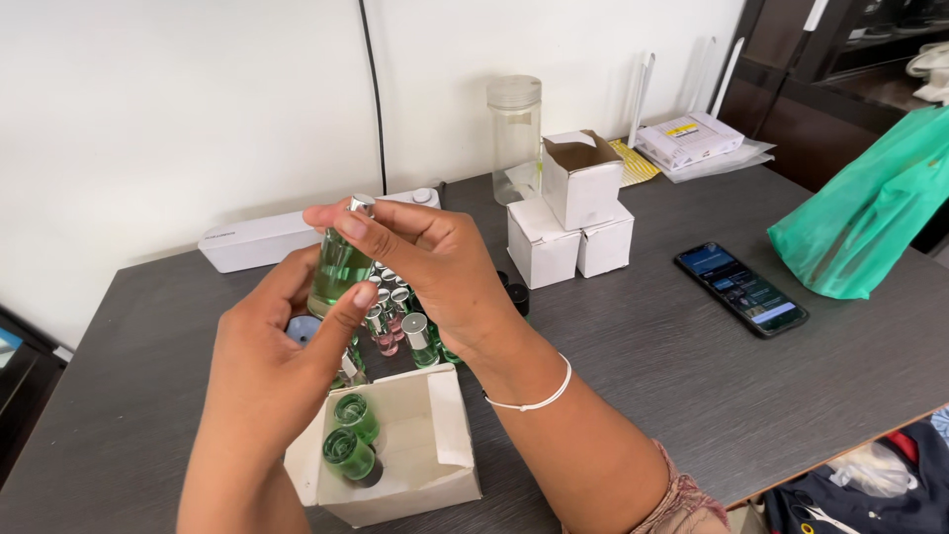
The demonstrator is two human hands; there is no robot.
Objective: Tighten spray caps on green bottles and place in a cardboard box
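Note:
My left hand (267, 366) grips a clear glass bottle of green liquid (337, 269) around its body, held upright above the dark table (643, 346). My right hand (435, 262) reaches over from the right, its fingers pinching the bottle's silver top (362, 204). Under the hands stand several small vials (395, 321) with silver caps, some green, some pink. Nearer to me lies an open white box (420, 450) with two green bottles (351, 440) in it.
Three small white boxes (568, 222) are stacked behind the vials, with a tall clear jar (515, 133) beyond. A phone (741, 289) lies at the right, beside a green plastic bag (870, 213). A long white device (267, 237) sits along the wall.

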